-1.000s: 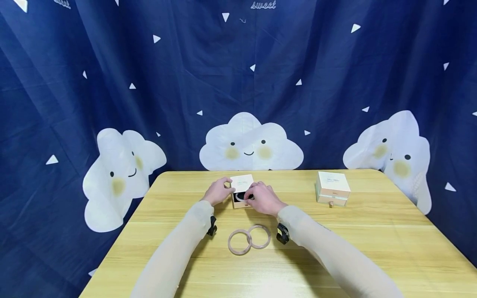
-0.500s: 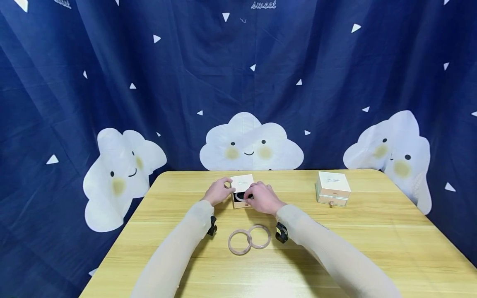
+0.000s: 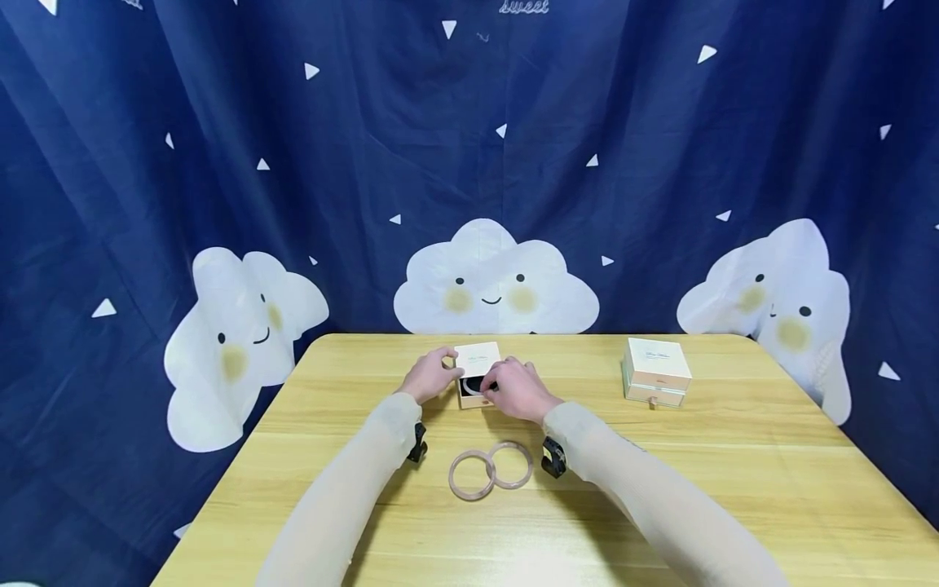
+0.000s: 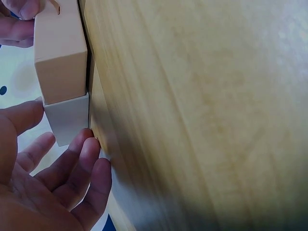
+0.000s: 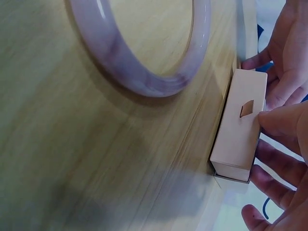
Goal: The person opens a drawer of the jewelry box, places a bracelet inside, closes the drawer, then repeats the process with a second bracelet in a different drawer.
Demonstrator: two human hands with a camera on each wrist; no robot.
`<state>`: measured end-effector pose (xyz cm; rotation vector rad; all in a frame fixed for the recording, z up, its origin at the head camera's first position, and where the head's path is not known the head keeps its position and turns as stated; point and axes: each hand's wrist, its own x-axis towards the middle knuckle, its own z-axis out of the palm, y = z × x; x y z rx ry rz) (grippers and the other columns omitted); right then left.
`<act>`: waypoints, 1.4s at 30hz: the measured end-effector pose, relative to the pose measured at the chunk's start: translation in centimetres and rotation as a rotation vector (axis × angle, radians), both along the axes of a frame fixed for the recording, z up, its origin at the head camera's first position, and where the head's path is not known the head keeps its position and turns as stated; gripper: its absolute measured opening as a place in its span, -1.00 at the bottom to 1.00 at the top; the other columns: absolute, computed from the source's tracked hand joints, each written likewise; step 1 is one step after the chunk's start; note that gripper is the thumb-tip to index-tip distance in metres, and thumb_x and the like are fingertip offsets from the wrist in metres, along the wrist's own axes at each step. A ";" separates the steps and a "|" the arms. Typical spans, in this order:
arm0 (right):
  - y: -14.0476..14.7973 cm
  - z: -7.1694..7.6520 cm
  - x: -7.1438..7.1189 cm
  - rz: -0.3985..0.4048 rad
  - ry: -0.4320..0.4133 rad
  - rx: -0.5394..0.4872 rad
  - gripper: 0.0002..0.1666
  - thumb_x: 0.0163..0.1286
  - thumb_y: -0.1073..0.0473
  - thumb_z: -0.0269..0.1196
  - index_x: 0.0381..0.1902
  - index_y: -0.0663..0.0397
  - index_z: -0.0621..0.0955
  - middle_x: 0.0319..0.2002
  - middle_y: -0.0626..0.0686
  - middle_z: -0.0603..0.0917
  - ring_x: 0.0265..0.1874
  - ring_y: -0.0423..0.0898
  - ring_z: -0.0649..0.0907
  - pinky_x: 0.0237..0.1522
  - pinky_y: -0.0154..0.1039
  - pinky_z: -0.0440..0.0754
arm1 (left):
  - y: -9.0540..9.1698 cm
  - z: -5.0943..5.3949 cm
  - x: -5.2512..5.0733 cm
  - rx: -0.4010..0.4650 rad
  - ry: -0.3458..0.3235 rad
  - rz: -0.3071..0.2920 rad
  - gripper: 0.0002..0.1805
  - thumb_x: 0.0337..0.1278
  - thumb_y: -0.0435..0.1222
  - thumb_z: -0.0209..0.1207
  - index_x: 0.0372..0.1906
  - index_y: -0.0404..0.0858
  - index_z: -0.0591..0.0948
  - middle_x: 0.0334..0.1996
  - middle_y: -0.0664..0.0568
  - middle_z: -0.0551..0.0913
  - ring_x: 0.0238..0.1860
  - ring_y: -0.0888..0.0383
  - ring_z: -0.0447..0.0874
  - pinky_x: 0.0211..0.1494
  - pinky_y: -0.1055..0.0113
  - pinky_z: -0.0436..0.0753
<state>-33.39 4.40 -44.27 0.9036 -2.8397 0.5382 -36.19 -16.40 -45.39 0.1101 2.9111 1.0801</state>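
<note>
A small pale drawer box [image 3: 477,359] stands near the table's back edge, its black-lined drawer [image 3: 471,403] pulled partly out toward me. My left hand [image 3: 428,377] grips the box's left side, thumb along the upper edge. Inside the drawer lies a pale bangle [image 3: 467,386], partly covered by my right hand [image 3: 519,391], whose thumb and fingers pinch its right part. The right wrist view shows the drawer front with a small ribbon tab [image 5: 247,109]; the pinched bangle is hidden there. Two pinkish bangles lie on the table nearer me, the left one [image 3: 471,496] overlapping the right one [image 3: 531,465].
A second pale drawer box [image 3: 656,371] with a mint-green lower part stands at the back right of the wooden table [image 3: 748,456]. Behind the table hangs a navy curtain [image 3: 352,187] with white clouds. Each wrist wears a small black camera.
Both hands and the box stay almost in place. The head view has shifted very slightly.
</note>
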 end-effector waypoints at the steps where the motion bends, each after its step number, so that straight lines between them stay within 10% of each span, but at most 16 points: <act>1: 0.0 0.0 0.0 -0.001 0.001 0.002 -0.90 0.32 0.10 0.39 -0.23 -0.19 0.81 -0.13 -0.15 0.76 -0.07 -0.08 0.58 -0.04 0.02 0.45 | 0.0 0.0 -0.1 0.000 0.000 -0.001 -0.49 0.31 -0.07 0.25 0.31 -0.11 0.53 0.02 -0.08 0.74 -0.09 0.08 0.72 0.12 0.07 0.61; 27: 0.4 -0.2 0.5 0.021 0.006 -0.045 -0.81 0.29 0.14 0.38 -0.13 -0.11 0.79 0.05 -0.03 0.73 0.08 0.00 0.56 0.01 0.08 0.43 | 0.0 0.3 0.2 -0.001 -0.011 -0.005 -0.47 0.33 -0.06 0.23 0.33 -0.12 0.51 0.06 -0.09 0.72 -0.02 0.05 0.71 0.17 0.05 0.60; 42: 2.3 -0.1 0.1 0.014 -0.039 -0.124 -0.21 0.21 0.17 0.44 0.40 0.05 0.46 0.40 0.20 0.45 0.41 0.20 0.38 0.29 0.30 0.36 | 0.0 0.0 -0.1 -0.003 -0.008 -0.003 -0.49 0.32 -0.06 0.25 0.31 -0.09 0.53 0.06 -0.09 0.72 -0.03 0.06 0.71 0.13 0.05 0.60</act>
